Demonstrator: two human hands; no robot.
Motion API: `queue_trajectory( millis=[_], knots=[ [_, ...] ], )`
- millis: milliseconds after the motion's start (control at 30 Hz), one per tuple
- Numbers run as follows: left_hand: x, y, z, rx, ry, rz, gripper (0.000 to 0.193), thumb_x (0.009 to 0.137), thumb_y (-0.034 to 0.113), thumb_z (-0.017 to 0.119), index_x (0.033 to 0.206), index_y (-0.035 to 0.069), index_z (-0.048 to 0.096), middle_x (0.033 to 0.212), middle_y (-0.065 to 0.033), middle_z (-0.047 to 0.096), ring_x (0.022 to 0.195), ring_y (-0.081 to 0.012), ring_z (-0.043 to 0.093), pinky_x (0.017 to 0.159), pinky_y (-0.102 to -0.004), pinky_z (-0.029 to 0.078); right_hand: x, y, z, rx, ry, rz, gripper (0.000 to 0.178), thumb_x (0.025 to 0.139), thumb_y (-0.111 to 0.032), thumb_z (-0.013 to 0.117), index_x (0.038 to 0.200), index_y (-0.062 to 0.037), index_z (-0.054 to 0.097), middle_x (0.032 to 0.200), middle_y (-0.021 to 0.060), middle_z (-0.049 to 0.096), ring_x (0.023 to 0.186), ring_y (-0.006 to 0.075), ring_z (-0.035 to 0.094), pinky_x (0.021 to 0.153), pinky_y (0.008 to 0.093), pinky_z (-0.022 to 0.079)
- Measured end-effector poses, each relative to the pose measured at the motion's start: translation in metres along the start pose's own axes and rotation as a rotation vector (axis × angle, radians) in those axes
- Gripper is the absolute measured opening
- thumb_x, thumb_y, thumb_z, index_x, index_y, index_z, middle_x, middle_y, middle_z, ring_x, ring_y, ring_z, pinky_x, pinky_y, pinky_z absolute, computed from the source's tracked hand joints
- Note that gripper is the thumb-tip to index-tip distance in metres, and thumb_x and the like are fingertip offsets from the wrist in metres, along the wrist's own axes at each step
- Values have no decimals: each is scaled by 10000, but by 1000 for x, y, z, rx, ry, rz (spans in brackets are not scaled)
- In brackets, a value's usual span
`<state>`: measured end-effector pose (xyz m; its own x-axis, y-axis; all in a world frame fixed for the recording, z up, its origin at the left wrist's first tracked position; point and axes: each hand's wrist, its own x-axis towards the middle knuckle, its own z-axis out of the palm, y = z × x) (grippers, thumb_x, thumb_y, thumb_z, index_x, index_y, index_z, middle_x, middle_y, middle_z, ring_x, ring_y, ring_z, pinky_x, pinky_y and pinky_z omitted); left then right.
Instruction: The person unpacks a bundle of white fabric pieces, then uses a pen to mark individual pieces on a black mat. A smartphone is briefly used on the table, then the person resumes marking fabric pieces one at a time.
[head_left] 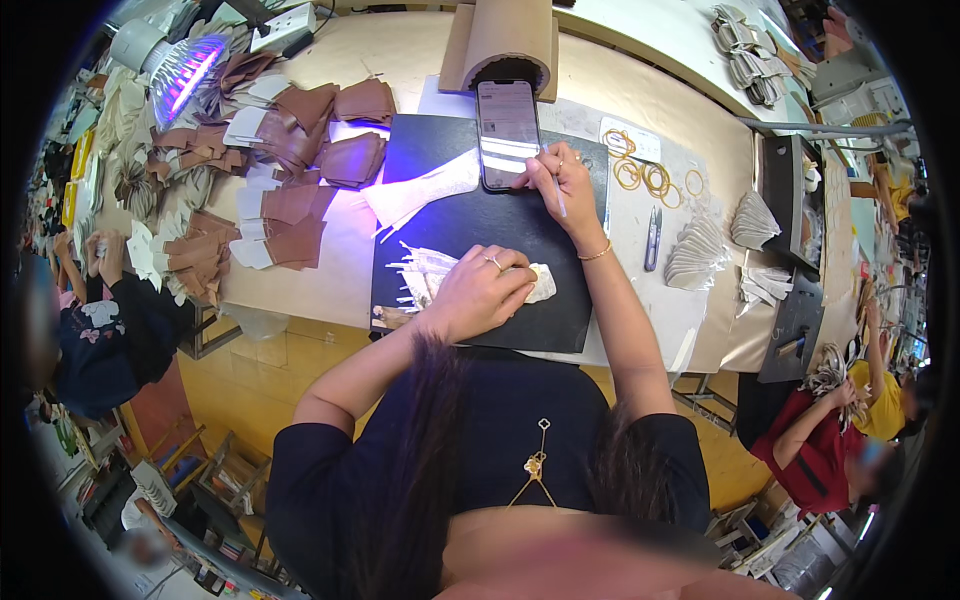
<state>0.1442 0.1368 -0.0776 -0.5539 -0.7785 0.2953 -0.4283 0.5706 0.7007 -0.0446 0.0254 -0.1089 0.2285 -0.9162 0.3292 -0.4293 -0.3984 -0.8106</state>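
Note:
My left hand (482,290) is closed over a fanned stack of white cut pieces (422,272) on a dark cutting mat (430,150). Its palm and fingers hide part of the stack, and a pale end (541,284) shows beyond the fingertips. My right hand (567,190) grips a thin, pale pen-like stick (557,185). A fingertip of that hand touches the lower part of a lit phone (507,130), which leans against a tan half-round stand (510,40). Left of the phone, another white fanned bundle (425,193) lies on the mat.
A lamp (185,70) glows violet over brown cut-piece stacks (290,120) at the left. Rubber bands (655,180), small snips (653,240) and white fanned pieces (697,255) lie at the right. Co-workers sit at both sides, one in a red shirt (800,450).

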Motion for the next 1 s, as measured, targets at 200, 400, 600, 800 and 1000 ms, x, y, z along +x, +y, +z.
queue_trajectory(
  millis=[200,400,600,800,1000],
  knots=[
    [0,1,-1,-1,6,-2,110,877,158,715,964,94,695,998,-35,641,963,-223,625,841,-375,460,2,-1,10,1,116,95,255,961,-246,658,788,-113,792,657,35,556,778,199,512,775,335,404],
    [0,1,-2,4,3,8,110,875,155,715,964,93,693,996,-35,639,961,-222,624,838,-370,459,-3,3,0,50,50,8,245,939,-220,680,736,-122,776,673,37,554,729,185,516,738,335,388],
    [0,1,-1,16,1,14,114,864,143,725,961,91,694,1001,-37,640,959,-222,626,830,-373,462,-4,2,2,-21,19,-5,209,919,-208,704,744,-115,771,665,31,548,720,184,511,763,328,381],
    [0,1,-2,24,1,27,131,847,119,742,964,81,699,1015,-38,650,953,-223,629,812,-373,464,-1,2,11,-2,131,-24,127,909,-193,717,950,-86,770,877,20,719,828,208,506,851,350,415],
    [0,1,-1,26,3,28,121,843,114,742,951,76,706,1011,-37,655,944,-226,631,805,-374,464,18,8,7,-59,102,49,195,949,-247,661,935,-62,719,1118,30,744,937,241,533,932,379,407]
  ],
)
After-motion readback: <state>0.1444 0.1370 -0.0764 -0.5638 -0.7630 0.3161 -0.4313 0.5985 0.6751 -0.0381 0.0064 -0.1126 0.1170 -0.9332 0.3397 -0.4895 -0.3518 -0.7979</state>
